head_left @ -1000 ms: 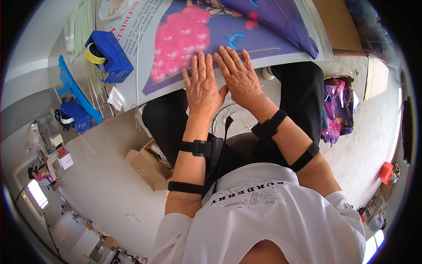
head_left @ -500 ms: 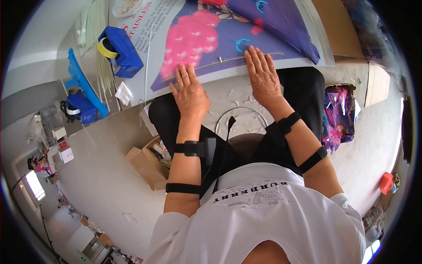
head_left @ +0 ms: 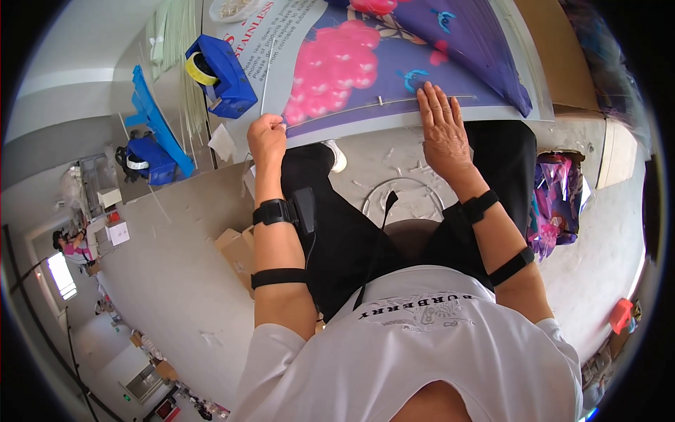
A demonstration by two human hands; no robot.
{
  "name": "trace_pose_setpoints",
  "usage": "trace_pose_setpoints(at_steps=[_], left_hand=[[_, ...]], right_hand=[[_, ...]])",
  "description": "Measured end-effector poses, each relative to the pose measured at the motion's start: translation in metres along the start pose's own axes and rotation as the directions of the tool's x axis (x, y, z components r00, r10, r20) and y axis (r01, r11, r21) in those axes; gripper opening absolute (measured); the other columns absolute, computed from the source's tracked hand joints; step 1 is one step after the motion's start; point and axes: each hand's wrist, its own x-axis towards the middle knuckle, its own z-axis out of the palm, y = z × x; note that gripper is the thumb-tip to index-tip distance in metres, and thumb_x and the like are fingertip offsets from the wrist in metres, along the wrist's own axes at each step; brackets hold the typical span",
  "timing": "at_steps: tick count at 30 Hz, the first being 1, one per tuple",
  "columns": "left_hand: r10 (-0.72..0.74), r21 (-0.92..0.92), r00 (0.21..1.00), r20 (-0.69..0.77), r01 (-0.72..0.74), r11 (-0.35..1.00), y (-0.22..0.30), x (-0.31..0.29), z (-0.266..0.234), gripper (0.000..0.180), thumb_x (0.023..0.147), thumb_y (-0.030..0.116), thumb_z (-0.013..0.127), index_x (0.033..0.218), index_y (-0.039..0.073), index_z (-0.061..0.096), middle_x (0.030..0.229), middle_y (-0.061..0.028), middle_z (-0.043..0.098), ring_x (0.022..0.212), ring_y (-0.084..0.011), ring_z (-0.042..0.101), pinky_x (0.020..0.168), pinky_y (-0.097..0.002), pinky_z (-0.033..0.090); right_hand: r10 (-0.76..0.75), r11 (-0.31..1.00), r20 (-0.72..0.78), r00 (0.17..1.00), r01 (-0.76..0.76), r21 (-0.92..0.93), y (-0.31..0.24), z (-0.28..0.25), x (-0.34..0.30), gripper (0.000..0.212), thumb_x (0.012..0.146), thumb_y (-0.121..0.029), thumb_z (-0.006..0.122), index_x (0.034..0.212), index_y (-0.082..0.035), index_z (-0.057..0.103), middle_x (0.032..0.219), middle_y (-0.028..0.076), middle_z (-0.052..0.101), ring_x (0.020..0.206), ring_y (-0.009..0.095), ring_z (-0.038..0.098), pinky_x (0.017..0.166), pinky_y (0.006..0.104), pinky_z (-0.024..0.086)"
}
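A purple printed plastic sheet [head_left: 394,73] with a cluster of pink balloons lies on the table, its right part folded over. Along its near edge runs a thin rod [head_left: 415,97] with a small white clip [head_left: 380,100] around its middle. My left hand [head_left: 267,143] is closed in a pinch at the sheet's left corner, and a small pale bit shows by the fingertips. Flat over the near edge, on the right, lies my right hand [head_left: 448,137] with its fingers stretched out across the rod.
Left of the sheet stand a blue tape dispenser [head_left: 223,81] and a crumpled white paper [head_left: 223,143]. Farther back is a clear tub [head_left: 235,8] of small parts. An open box [head_left: 557,204] with purple packages sits on the floor at right; a cardboard box [head_left: 235,257] stands left of my legs.
My left hand has gone from lying flat on the sheet to a pinch at its left corner. The right hand stays flat on the near edge. The whole view has shifted slightly.
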Motion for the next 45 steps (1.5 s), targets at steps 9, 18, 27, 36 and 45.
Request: trace_pose_setpoints(at_steps=[9, 18, 27, 36, 45], left_hand=[[0.063, 0.107, 0.998, -0.020, -0.060, 0.992, 0.003, 0.001, -0.001, 0.014, 0.068, 0.008, 0.070, 0.080, 0.003, 0.065, 0.071, -0.0125, 0.064, 0.068, -0.0277, 0.062, 0.065, -0.0360, 0.048], [0.276, 0.238, 0.948, 0.158, -0.308, 0.921, -0.001, 0.020, -0.022, 0.013, 0.074, 0.013, 0.066, 0.074, 0.002, 0.059, 0.069, -0.0112, 0.060, 0.068, -0.0289, 0.059, 0.065, -0.0384, 0.047], [-0.075, -0.795, 0.974, 0.213, 0.217, 0.567, 0.035, 0.013, -0.047, 0.018, 0.083, 0.014, 0.064, 0.089, -0.001, 0.055, 0.071, -0.0063, 0.054, 0.058, -0.0144, 0.049, 0.054, -0.0259, 0.041], [0.293, -0.407, 0.950, 0.108, -0.227, 0.885, 0.047, -0.024, 0.047, 0.017, 0.074, 0.013, 0.069, 0.085, 0.007, 0.057, 0.086, -0.0044, 0.056, 0.083, -0.0215, 0.054, 0.074, -0.0352, 0.043], [0.419, 0.132, 0.903, 0.097, -0.429, 0.894, 0.064, -0.042, 0.063, 0.028, 0.062, 0.008, 0.074, 0.085, 0.011, 0.058, 0.102, -0.0087, 0.049, 0.101, -0.0320, 0.045, 0.086, -0.0436, 0.037]], right_hand=[[0.001, 1.000, -0.005, 1.000, -0.001, 0.000, -0.001, -0.001, 0.001, 0.066, 0.076, 0.004, 0.045, 0.139, -0.001, 0.026, 0.146, 0.012, 0.025, 0.135, 0.026, 0.023, 0.111, 0.0427, 0.015], [0.010, 0.990, -0.011, 1.000, -0.008, 0.141, 0.001, -0.011, 0.003, 0.068, 0.075, -0.012, 0.060, 0.136, -0.003, 0.031, 0.143, 0.012, 0.030, 0.133, 0.026, 0.028, 0.110, 0.0445, 0.017], [-0.023, 0.965, -0.325, 0.946, 0.106, 0.239, 0.037, -0.004, 0.028, 0.028, 0.076, -0.017, 0.063, 0.101, -0.007, 0.060, 0.103, 0.008, 0.062, 0.098, 0.026, 0.057, 0.086, 0.0403, 0.043], [0.270, 0.829, -0.405, 0.873, 0.003, 0.559, 0.059, -0.021, 0.068, 0.006, 0.077, -0.013, 0.060, 0.076, -0.008, 0.058, 0.075, 0.010, 0.056, 0.072, 0.033, 0.057, 0.059, 0.0407, 0.045], [0.517, 0.843, -0.283, 0.808, -0.421, 0.336, 0.139, -0.030, 0.134, 0.016, 0.071, -0.021, 0.065, 0.076, -0.007, 0.060, 0.082, 0.012, 0.062, 0.082, 0.033, 0.060, 0.068, 0.0419, 0.047]])
